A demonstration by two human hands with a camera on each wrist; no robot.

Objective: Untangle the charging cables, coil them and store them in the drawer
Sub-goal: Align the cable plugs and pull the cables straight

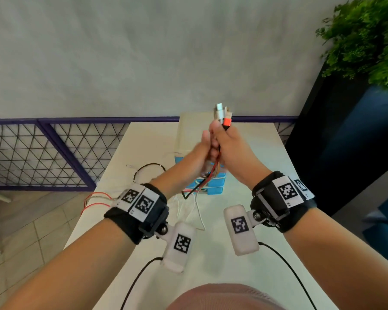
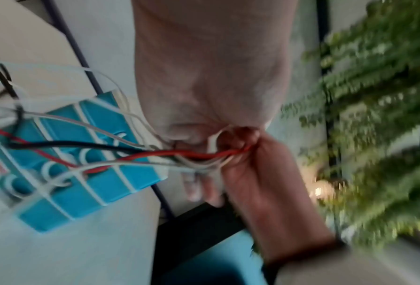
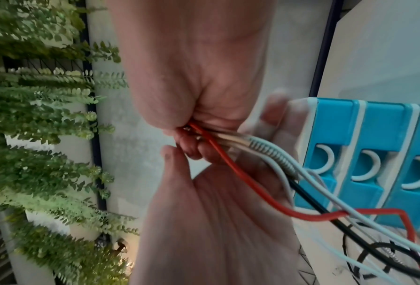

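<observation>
Both hands are raised over the white table [image 1: 244, 260]. My right hand [image 1: 227, 144] grips a bundle of charging cables in its fist; silver and orange plugs [image 1: 223, 116] stick up out of it. Red, black and white cables [image 3: 231, 173] hang from the fist down to the table. My left hand [image 1: 199, 153] cups the bundle just below the fist, fingers [image 3: 272, 111] fairly straight behind it and thumb [image 3: 170, 156] apart. A black loop [image 1: 150, 168] lies on the table, and red cable [image 1: 94, 198] hangs over the left edge. The blue drawer unit [image 1: 213, 187] stands behind, its drawers closed.
A beige box top [image 1: 188, 135] covers the drawer unit. A purple mesh fence [image 1: 54, 153] runs behind the table, with a tiled floor to the left. A leafy plant [image 1: 367, 41] on a dark stand sits at the right. Bare tabletop lies in front of the drawers.
</observation>
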